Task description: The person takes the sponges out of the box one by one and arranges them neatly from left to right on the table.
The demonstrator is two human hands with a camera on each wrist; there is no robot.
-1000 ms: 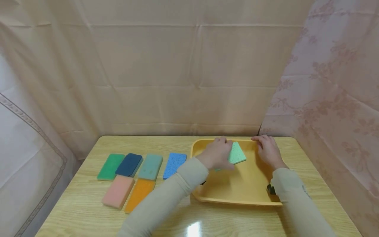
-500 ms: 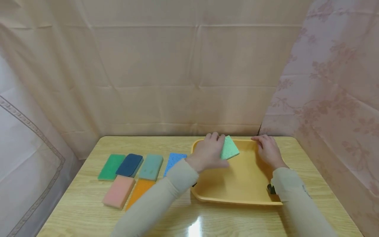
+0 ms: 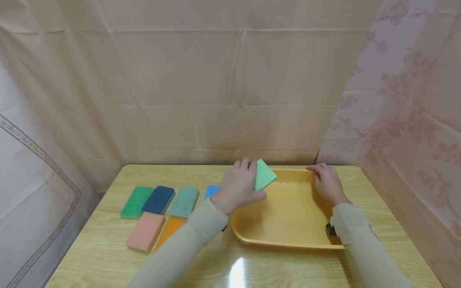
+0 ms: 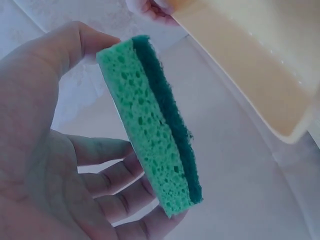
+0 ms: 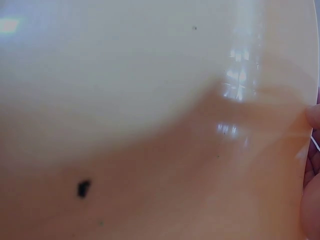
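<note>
My left hand (image 3: 239,184) holds a light green sponge (image 3: 264,176) in the air above the left part of a yellow plastic tub (image 3: 288,245). In the left wrist view, the sponge (image 4: 145,130) has a dark green scouring layer, and the thumb and fingers of the left hand (image 4: 45,140) grip it at its opposite ends. My right hand (image 3: 328,185) grips the tub's right rim near the far corner. The right wrist view shows the bare inside of the tub (image 5: 125,100), with parts of the right hand (image 5: 312,200) at its edge.
Left of the tub lie a green sponge (image 3: 137,202), navy sponge (image 3: 158,199), pale teal sponge (image 3: 185,201), pink sponge (image 3: 145,232), orange sponge (image 3: 171,229) and a partly hidden blue sponge (image 3: 211,191). A beige curtain (image 3: 180,88) hangs behind the wooden table (image 3: 97,244).
My left hand has moved left with the light green sponge, from over the tub's middle toward its left rim, and now hides more of the blue sponge. The right hand stays on the rim.
</note>
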